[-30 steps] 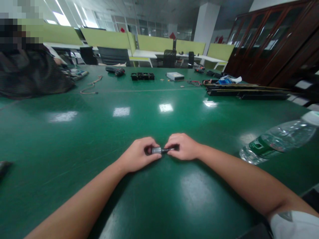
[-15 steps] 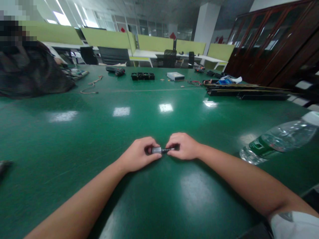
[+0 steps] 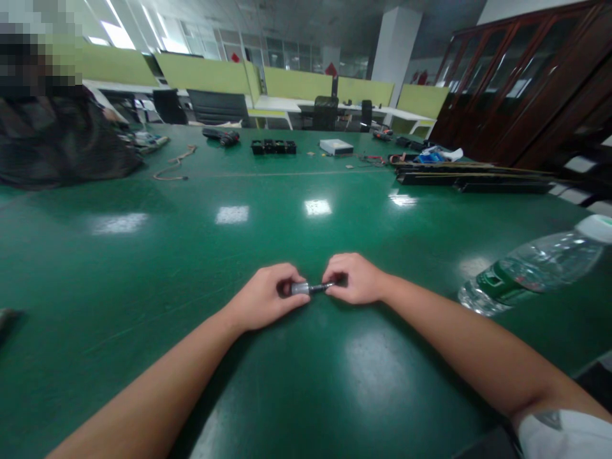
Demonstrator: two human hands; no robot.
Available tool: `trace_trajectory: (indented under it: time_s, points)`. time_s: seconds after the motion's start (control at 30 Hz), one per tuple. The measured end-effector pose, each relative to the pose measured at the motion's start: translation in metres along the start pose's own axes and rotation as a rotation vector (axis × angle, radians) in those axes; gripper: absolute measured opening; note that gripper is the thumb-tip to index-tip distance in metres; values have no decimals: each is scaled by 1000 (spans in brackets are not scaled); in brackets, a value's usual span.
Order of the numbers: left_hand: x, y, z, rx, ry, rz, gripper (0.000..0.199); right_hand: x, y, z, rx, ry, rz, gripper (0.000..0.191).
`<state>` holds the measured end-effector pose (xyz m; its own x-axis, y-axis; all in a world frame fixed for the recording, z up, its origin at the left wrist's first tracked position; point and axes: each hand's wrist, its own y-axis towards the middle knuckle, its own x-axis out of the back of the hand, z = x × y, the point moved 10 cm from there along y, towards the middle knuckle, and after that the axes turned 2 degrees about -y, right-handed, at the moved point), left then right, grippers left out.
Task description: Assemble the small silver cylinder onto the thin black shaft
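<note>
Between my two hands, low over the green table, is a small silver cylinder (image 3: pixel 301 289) with a thin dark rod (image 3: pixel 317 289) at its right end; its exact kind is too small to make out. My left hand (image 3: pixel 270 296) pinches the cylinder between thumb and fingers. At the rod's outer end, my right hand (image 3: pixel 356 278) has its thumb and index fingertips closed on the tip. Part of the rod's end is hidden by those fingertips.
A clear water bottle (image 3: pixel 521 274) with a green label stands beside my right forearm. Far across the green table (image 3: pixel 268 236) lie a black block (image 3: pixel 273 147), a white box (image 3: pixel 336 147), a cord (image 3: pixel 174 164) and long black bars (image 3: pixel 473 175). Another person (image 3: pixel 57 140) is at the far left.
My right hand has shifted slightly right along the rod, so more of the rod shows between the hands. My left hand and the cylinder stay in place.
</note>
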<state>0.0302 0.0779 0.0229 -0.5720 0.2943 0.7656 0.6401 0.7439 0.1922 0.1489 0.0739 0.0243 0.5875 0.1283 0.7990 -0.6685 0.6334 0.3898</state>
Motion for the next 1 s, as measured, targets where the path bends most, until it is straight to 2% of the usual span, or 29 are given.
trace_trajectory:
  time_s: [0.13,0.3,0.4,0.6,0.77,1.0]
  points:
    - [0,0,-1,8,-7,-1,24,2,-1,-6,-35,5,24,5]
    - [1,0,0,10,12,-9,25,10,-5,-31,-186,-28,24,5]
    - [0,0,1,16,25,-4,26,12,-7,-38,-220,-12,28,4]
    - [-1,0,1,15,16,2,23,6,-6,-25,-155,13,59,5]
    - [-2,-1,3,17,15,0,24,4,-1,-7,-62,-25,1,5]
    - [-4,-2,4,23,-3,5,25,-12,3,12,2,-39,14,17]
